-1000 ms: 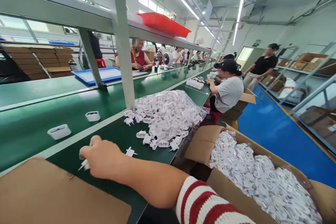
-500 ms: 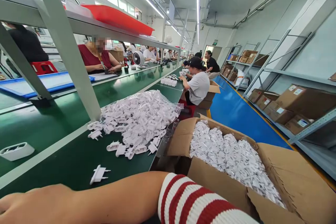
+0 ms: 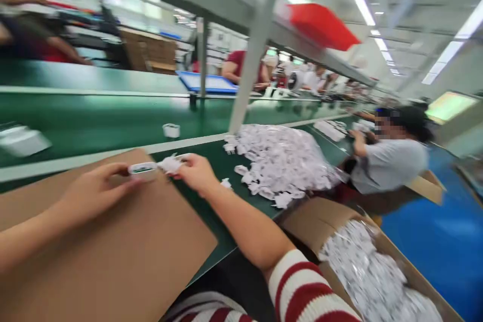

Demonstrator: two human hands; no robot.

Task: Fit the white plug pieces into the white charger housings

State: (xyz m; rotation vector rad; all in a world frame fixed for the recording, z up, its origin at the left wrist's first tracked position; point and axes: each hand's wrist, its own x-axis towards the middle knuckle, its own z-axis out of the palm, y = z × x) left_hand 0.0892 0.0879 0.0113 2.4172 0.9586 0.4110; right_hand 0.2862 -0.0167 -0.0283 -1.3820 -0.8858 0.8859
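Observation:
My left hand (image 3: 101,188) pinches a white oval plastic housing (image 3: 143,175) with an open hollow end, held above a brown cardboard sheet (image 3: 124,251). Just to its right, my right hand (image 3: 199,175) grips a white plug part (image 3: 170,165), close to the housing; blur hides whether the two touch. One loose white plug piece (image 3: 226,183) lies on the green belt beyond my right wrist. Past it spreads a heap of white plug parts (image 3: 275,156), partly under clear plastic.
Another white housing (image 3: 171,131) stands on the green belt (image 3: 113,121), and a blurred white block (image 3: 23,141) lies far left. A grey post (image 3: 256,55) rises behind the heap. At right, an open carton (image 3: 320,219) holds bagged white parts. A co-worker (image 3: 396,158) sits beyond.
The view has swung left, bringing the cardboard sheet and both hands into sight. My right hand, formerly low at the left edge, now holds a plug part beside the housing in my left hand.

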